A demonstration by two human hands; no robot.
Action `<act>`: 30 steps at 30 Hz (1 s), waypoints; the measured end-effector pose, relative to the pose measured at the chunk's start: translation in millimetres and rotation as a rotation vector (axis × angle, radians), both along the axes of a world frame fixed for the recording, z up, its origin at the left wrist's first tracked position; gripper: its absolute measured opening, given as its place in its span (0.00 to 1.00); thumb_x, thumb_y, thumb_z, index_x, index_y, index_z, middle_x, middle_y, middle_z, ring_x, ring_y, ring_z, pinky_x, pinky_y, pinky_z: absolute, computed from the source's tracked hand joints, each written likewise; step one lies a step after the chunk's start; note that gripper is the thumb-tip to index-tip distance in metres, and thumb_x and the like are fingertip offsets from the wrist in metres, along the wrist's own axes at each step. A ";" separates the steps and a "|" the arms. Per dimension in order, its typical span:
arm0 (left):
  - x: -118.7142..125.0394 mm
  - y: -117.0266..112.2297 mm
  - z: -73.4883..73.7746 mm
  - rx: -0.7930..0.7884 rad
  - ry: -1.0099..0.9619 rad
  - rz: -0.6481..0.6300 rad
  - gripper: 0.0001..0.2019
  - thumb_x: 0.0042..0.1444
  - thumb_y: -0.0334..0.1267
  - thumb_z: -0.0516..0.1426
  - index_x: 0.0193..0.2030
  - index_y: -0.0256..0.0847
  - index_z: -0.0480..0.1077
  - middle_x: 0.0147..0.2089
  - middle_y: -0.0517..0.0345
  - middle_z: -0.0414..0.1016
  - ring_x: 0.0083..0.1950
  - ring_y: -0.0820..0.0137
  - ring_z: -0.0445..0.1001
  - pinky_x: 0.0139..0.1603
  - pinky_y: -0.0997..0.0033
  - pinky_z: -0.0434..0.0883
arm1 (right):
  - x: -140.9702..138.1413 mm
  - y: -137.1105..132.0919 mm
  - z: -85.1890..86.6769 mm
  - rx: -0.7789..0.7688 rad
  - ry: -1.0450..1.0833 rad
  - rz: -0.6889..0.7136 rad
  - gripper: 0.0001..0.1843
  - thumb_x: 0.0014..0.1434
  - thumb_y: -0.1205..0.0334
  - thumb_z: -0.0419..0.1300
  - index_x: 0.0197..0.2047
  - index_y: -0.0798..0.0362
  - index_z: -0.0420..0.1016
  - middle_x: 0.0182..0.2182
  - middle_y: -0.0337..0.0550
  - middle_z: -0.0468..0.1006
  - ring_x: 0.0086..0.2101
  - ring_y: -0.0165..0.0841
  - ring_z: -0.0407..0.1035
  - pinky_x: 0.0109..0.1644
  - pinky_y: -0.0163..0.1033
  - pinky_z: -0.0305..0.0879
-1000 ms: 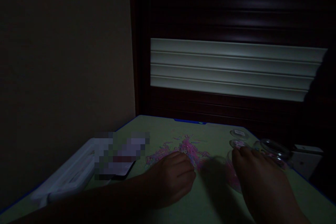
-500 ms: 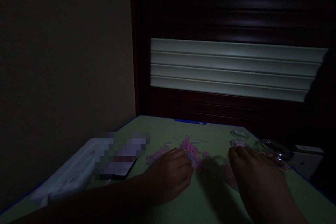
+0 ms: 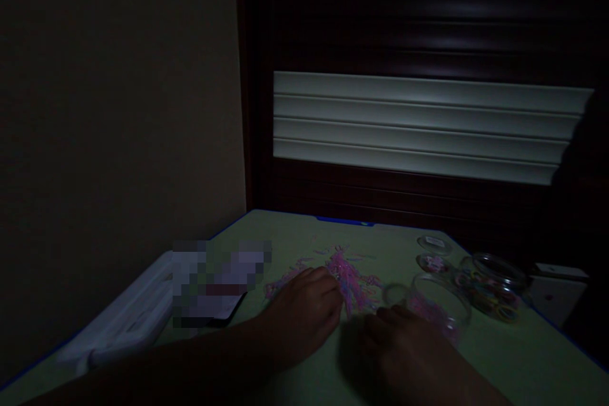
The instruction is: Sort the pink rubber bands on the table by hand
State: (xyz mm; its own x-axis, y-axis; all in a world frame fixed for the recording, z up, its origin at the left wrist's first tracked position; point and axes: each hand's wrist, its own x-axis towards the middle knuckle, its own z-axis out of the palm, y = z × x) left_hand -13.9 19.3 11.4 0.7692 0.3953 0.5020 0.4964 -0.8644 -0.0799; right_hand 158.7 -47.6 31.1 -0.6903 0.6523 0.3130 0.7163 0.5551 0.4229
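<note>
The light is dim. A loose pile of small thin pink and pale pieces (image 3: 349, 279) lies mid-table; their kind is hard to make out. At its near left edge rests my left hand (image 3: 304, 314), fingers curled together, fingertips hidden. My right hand (image 3: 404, 346) is low over the table, just right of the pile's near end. Its fingers are bent and close together, and whatever they hold does not show. Right behind it stands an open clear round jar (image 3: 457, 301) with pink pieces inside.
A second clear jar (image 3: 495, 282) holds multicoloured rings. Beside it lie a clear lid (image 3: 434, 244) and a small round container (image 3: 432, 263). A white box (image 3: 559, 292) stands at the right. On the left are a long white case (image 3: 128, 317) and a blurred-out flat item (image 3: 223, 285).
My right hand has moved from over the clear round jar down and left toward the pile, uncovering the jar. My left hand has shifted slightly left.
</note>
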 end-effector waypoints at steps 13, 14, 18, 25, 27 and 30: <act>0.0 -2.4 0.5 -0.070 0.044 0.211 0.07 0.57 0.28 0.49 0.34 0.38 0.67 0.36 0.55 0.67 0.39 0.66 0.63 0.43 0.64 0.62 | 5.1 3.8 -2.5 -0.149 -0.049 -0.004 0.04 0.47 0.70 0.61 0.27 0.51 0.72 0.24 0.35 0.75 0.22 0.31 0.67 0.23 0.37 0.52; -0.3 -2.9 1.6 -0.068 0.048 0.223 0.06 0.56 0.28 0.49 0.34 0.38 0.67 0.37 0.55 0.67 0.40 0.65 0.63 0.43 0.63 0.62 | 5.2 3.9 -2.9 -0.146 -0.045 -0.004 0.04 0.47 0.70 0.61 0.27 0.51 0.72 0.24 0.35 0.75 0.22 0.31 0.68 0.23 0.37 0.52; -2.1 -3.8 4.8 -0.055 0.043 0.239 0.07 0.52 0.27 0.50 0.35 0.38 0.67 0.37 0.54 0.66 0.41 0.64 0.62 0.45 0.61 0.61 | 6.8 5.1 -5.9 -0.115 -0.014 -0.007 0.03 0.48 0.68 0.61 0.27 0.52 0.72 0.24 0.36 0.75 0.22 0.30 0.68 0.23 0.37 0.52; -2.7 -4.5 3.0 -0.071 -0.006 0.242 0.05 0.49 0.29 0.51 0.31 0.38 0.68 0.34 0.53 0.65 0.40 0.63 0.62 0.44 0.60 0.60 | 8.1 4.7 -6.8 -0.126 0.018 0.008 0.04 0.46 0.70 0.61 0.25 0.52 0.72 0.23 0.36 0.75 0.22 0.29 0.67 0.23 0.36 0.50; -3.0 -5.3 4.0 -0.074 -0.007 0.235 0.05 0.48 0.30 0.51 0.31 0.38 0.68 0.34 0.53 0.65 0.40 0.63 0.61 0.45 0.60 0.60 | 8.0 3.9 -5.8 -0.125 0.016 0.013 0.05 0.46 0.71 0.60 0.25 0.52 0.72 0.23 0.36 0.75 0.22 0.29 0.67 0.23 0.36 0.49; -3.9 -6.4 5.7 -0.066 0.001 0.228 0.05 0.48 0.29 0.51 0.31 0.37 0.67 0.34 0.53 0.65 0.41 0.63 0.61 0.45 0.60 0.60 | 7.6 2.7 -4.0 -0.121 0.015 0.006 0.05 0.47 0.72 0.59 0.26 0.52 0.72 0.23 0.37 0.75 0.22 0.29 0.66 0.23 0.37 0.49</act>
